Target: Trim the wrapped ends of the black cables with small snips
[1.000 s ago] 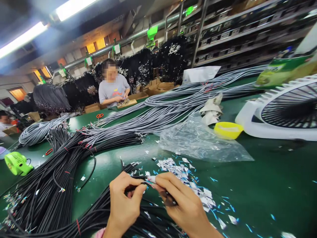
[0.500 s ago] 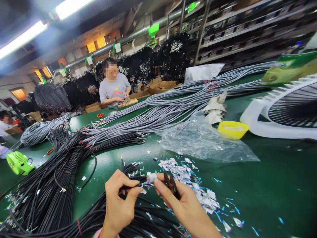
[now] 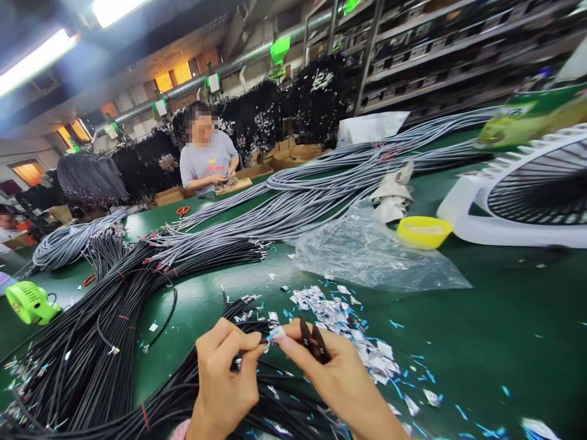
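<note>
My left hand [image 3: 227, 373] pinches the end of a black cable [image 3: 247, 342] from the bundle of black cables [image 3: 92, 342] lying at the lower left. My right hand [image 3: 330, 373] holds small dark snips [image 3: 312, 339] in its palm. Its thumb and forefinger pinch a small white and blue scrap [image 3: 276, 333] at the cable's tip. The two hands meet near the bottom middle of the green table [image 3: 504, 318]. A heap of silver foil and blue scraps [image 3: 348, 330] lies just beyond my right hand.
Grey cable bundles [image 3: 298, 208] run across the table. A clear plastic bag [image 3: 371, 250], a yellow bowl [image 3: 424, 231], a white fan [image 3: 527, 195] and a green mini fan [image 3: 30, 302] stand around. A person in a grey shirt [image 3: 204, 159] works at the far side; red scissors [image 3: 182, 211] lie near them.
The snips have swung up from lying along my right fingers to standing in the palm. My right fingertips have closed onto the scrap at the cable tip. The view shifted slightly.
</note>
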### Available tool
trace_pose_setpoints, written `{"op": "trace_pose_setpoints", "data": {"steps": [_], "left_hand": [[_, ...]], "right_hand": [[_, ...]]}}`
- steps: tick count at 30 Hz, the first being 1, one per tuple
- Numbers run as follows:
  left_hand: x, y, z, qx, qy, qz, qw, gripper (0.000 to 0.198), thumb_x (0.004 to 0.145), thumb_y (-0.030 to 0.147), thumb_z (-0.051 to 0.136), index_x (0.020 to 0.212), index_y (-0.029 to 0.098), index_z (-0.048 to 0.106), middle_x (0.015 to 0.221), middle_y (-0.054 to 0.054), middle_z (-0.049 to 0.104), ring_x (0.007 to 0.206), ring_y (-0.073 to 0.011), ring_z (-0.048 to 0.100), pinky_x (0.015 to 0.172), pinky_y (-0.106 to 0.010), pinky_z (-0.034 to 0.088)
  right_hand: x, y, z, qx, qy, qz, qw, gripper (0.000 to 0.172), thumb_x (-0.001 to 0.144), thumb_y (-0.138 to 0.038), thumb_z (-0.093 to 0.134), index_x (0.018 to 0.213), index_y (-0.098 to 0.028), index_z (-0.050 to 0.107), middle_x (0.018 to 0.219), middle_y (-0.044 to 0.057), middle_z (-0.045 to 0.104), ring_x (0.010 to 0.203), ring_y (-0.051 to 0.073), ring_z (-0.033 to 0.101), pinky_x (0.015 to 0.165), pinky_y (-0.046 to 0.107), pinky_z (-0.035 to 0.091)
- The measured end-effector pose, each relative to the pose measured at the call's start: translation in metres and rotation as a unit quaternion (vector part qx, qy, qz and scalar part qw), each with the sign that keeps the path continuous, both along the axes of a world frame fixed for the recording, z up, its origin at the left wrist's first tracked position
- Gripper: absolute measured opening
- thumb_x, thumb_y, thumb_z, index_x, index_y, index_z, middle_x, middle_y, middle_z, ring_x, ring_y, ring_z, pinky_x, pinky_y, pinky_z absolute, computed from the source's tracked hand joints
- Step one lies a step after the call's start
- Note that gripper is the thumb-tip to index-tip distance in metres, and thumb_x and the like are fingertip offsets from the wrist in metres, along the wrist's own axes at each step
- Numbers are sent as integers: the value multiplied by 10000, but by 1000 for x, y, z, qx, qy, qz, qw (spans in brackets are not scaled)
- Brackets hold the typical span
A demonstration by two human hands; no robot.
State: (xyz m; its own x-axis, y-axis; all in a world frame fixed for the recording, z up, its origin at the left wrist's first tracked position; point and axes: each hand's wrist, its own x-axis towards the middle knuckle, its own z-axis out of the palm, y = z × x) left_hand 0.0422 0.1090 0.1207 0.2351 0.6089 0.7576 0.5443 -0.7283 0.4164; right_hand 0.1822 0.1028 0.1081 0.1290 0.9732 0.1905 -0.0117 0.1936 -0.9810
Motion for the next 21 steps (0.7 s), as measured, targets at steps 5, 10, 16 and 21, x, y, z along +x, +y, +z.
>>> {"op": "trace_pose_setpoints", "data": {"steps": [5, 10, 16, 21], "left_hand": [[-2, 2, 1, 49, 28, 16, 998, 179, 782, 21, 536, 698, 171, 583, 566, 16, 536, 499, -110, 510, 473, -215, 396], [-5, 2, 0, 95, 19, 40, 995, 186, 792, 14, 540, 737, 188, 579, 563, 23, 539, 495, -113, 514, 476, -231, 409], [-3, -1, -3, 155, -56, 51, 985, 173, 778, 11, 563, 778, 183, 585, 553, 33, 536, 489, -112, 509, 468, -238, 422], [0, 0, -3, 170, -69, 50, 982, 163, 782, 19, 564, 748, 177, 582, 536, 33, 524, 460, -105, 502, 435, -225, 415]], "right_hand": [[4, 2, -3, 14, -63, 70, 995, 237, 729, -322, 549, 536, -190, 587, 496, -41, 452, 467, 125, 402, 451, 232, 340], [3, -3, -3, 41, -58, 32, 997, 346, 815, -467, 512, 630, -196, 624, 518, -28, 489, 488, 140, 464, 475, 238, 403], [5, -4, -27, 82, -94, -22, 992, 419, 865, -529, 470, 1060, -226, 685, 937, 76, 708, 916, 230, 643, 827, 308, 513], [11, -2, -25, 139, -151, 21, 979, 324, 854, -480, 532, 1026, -281, 720, 994, 61, 724, 960, 239, 654, 845, 308, 527]]}}
